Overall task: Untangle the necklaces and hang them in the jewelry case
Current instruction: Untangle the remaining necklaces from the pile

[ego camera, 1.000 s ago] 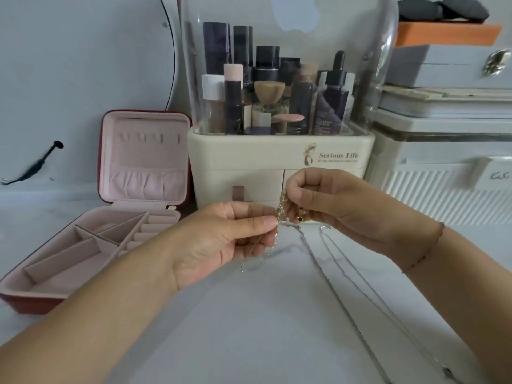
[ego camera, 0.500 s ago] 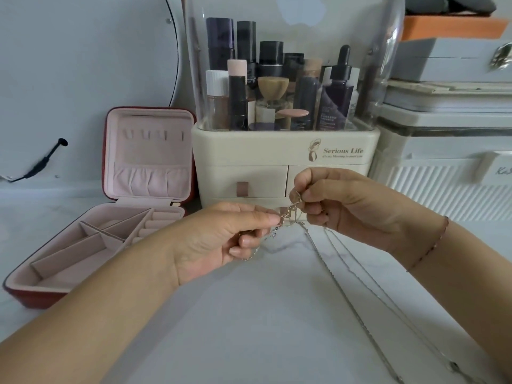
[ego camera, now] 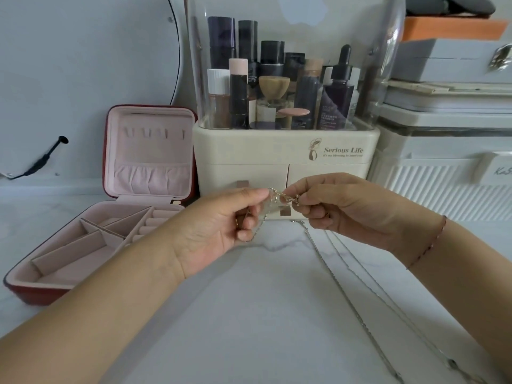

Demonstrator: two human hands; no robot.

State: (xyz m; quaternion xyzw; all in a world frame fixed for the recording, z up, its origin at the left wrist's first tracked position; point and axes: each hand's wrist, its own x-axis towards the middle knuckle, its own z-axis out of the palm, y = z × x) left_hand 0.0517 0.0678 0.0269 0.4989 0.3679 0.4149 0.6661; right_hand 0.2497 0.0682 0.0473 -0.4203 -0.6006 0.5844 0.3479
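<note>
Necklaces [ego camera: 285, 196] are bunched into a small gold-and-silver knot held in the air between both hands, just in front of the lower drawers of a cream cosmetics organizer [ego camera: 277, 162]. From the knot, thin silver chains [ego camera: 346, 295] drop to the white marbled counter [ego camera: 235, 314] and trail toward the near right corner, lying close side by side. How many strands there are cannot be told.

Left of the organizer, just beside it, a jewelry case [ego camera: 149, 162] stands open. It is red outside and pink inside, its lid upright with a row of small hooks above a gathered pocket and its tray split by dividers. Dark bottles [ego camera: 336, 92] fill the organizer's clear dome. Pale storage boxes [ego camera: 443, 151] are stacked at the right.

Both forearms reach in from the near corners. The left hand [ego camera: 221, 225] has its grip closed, thumb and forefinger pinching the knot's left end, with the lower fingers curled round a loop of chain. The right hand [ego camera: 340, 206], knuckles up and a thin bracelet [ego camera: 432, 242] on its wrist, pinches the right end in a tight fingertip grip.
</note>
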